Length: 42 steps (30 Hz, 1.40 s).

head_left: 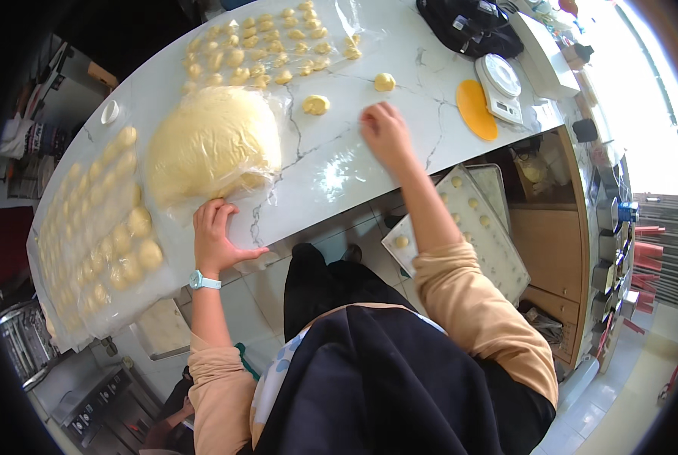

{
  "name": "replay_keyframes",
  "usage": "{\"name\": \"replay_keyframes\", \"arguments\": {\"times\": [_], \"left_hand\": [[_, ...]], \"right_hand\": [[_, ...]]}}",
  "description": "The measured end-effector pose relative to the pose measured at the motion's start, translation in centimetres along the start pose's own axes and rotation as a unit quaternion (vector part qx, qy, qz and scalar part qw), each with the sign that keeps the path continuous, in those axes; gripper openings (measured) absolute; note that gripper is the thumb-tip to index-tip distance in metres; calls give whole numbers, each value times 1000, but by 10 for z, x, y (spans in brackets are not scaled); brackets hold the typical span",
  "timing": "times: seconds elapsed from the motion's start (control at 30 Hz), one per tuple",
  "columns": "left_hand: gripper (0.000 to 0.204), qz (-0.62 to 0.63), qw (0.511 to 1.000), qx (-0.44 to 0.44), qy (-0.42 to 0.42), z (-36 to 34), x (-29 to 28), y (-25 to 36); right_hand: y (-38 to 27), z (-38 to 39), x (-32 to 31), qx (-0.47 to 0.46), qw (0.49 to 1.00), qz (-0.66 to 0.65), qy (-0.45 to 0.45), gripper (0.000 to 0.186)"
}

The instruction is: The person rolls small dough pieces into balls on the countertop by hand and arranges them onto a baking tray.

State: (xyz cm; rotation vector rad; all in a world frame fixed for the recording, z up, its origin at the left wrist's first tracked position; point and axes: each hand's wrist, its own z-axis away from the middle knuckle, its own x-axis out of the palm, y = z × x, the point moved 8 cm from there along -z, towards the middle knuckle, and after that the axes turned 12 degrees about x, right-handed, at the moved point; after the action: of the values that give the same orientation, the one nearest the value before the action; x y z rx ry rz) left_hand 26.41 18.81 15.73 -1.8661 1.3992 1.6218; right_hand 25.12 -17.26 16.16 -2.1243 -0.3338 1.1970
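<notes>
A large, pale-yellow mound of dough (208,140) sits left of centre on the white, grey-veined tabletop (354,163), wrapped in clear plastic film (236,171). The person's left hand (216,235) is at its near side, thumb spread wide and fingertips against the wrapped dough, pressing or steadying rather than grasping it. A hard pull there could drag the film loose or bring the mound toward the near edge.

The right hand (384,133) is blurred and curled above the table; whether it holds anything cannot be told. Just beyond it lie a flattened, pale-yellow dough piece (316,105) and a rounder, pale-yellow dough ball (385,82), both uncovered: a careless sweep could knock or squash them, and long exposure could dry their skins. At far left, the crowded, film-covered dough balls (151,255) could stick together if they swell.
</notes>
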Motion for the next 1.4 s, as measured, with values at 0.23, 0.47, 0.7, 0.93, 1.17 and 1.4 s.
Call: {"name": "replay_keyframes", "arguments": {"times": [0.23, 0.47, 0.7, 0.93, 1.17, 1.4], "left_hand": [[81, -20, 1000, 10, -15, 7, -4, -4], [80, -56, 996, 57, -32, 6, 12, -8], [83, -88, 986, 130, -57, 9, 17, -3], [83, -124, 977, 150, -82, 8, 15, -9], [85, -123, 978, 145, -83, 7, 16, -9], [81, -76, 992, 88, -58, 5, 13, 6]], "right_hand": [[-1, 64, -25, 158, 973, -155, -71, 56], [30, 90, -57, 150, 954, -258, -14, 44], [275, 390, -139, 616, 711, -307, 147, 46], [360, 460, -208, 625, 706, -18, 332, 47], [391, 449, -211, 608, 739, 83, 279, 33], [306, 298, -239, 506, 771, 30, 387, 20]]}}
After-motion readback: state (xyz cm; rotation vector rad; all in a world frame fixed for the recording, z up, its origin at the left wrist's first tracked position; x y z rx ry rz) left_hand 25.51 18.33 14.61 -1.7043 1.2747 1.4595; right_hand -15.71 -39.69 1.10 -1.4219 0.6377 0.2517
